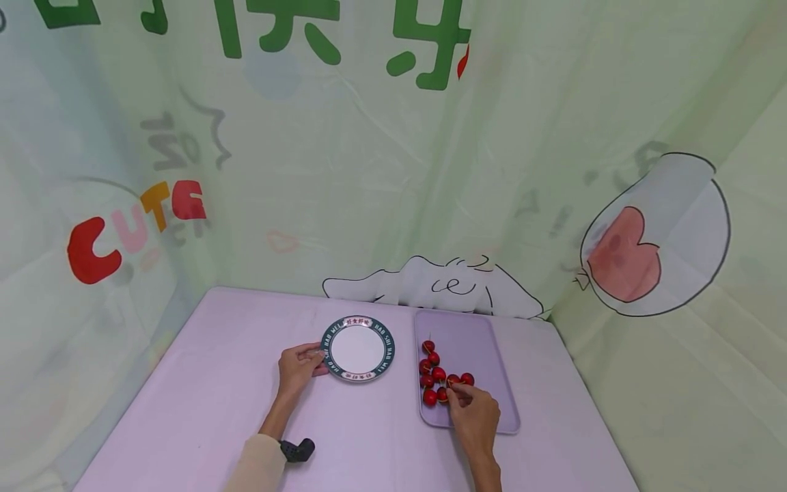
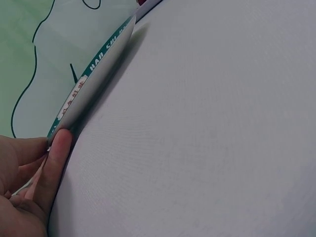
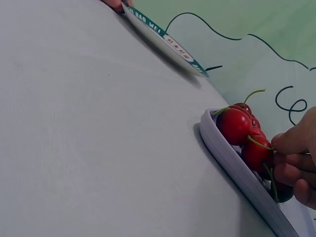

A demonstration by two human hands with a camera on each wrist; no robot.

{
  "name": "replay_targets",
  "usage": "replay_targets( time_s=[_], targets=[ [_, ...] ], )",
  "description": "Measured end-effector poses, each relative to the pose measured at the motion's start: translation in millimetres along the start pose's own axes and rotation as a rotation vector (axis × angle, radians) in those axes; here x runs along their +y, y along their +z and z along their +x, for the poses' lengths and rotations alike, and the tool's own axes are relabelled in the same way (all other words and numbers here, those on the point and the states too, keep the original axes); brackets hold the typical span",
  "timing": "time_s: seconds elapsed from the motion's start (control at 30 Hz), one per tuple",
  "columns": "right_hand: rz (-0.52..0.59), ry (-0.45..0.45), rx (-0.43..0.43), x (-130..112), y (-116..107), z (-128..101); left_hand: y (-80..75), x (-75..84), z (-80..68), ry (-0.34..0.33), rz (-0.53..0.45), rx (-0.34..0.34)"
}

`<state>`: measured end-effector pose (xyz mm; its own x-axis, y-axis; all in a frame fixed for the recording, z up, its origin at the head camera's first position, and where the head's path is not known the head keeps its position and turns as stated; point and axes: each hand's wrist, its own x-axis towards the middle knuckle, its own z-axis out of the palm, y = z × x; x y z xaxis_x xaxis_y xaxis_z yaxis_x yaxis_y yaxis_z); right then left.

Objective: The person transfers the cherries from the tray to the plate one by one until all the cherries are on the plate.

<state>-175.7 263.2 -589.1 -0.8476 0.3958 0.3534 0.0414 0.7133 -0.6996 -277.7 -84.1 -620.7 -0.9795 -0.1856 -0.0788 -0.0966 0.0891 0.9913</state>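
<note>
My left hand [image 1: 299, 369] pinches the left rim of a round white plate [image 1: 358, 348] with a dark green lettered border. The left wrist view shows thumb and fingers on either side of the plate's edge [image 2: 98, 59]. At the right, a shallow lilac tray [image 1: 486, 355] holds several red cherries [image 1: 438, 374] with green stems, grouped along its left side and near corner. Over that near part is my right hand [image 1: 475, 413], its thumb and fingertips pinching the stem of a cherry [image 3: 256, 154]. That cherry sits among the others in the tray.
A pale pink-lilac cloth covers the table [image 1: 203, 396]. Behind and beside it hangs a light green printed curtain [image 1: 369, 171] with letters and drawings. A small black device [image 1: 298, 450] shows at the left sleeve [image 1: 258, 461].
</note>
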Motion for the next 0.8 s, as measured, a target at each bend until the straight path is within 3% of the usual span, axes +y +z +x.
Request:
replay_targets(
  time_s=[0.37,0.8],
  targets=[
    [0.054,0.006,0.039,2.3,7.6,-1.2,1.2,-3.2,3.6,0.0,0.001,0.002],
    [0.073,0.026,0.006,1.1,6.9,0.3,1.8,-3.3,3.6,0.0,-0.005,0.003]
  ],
)
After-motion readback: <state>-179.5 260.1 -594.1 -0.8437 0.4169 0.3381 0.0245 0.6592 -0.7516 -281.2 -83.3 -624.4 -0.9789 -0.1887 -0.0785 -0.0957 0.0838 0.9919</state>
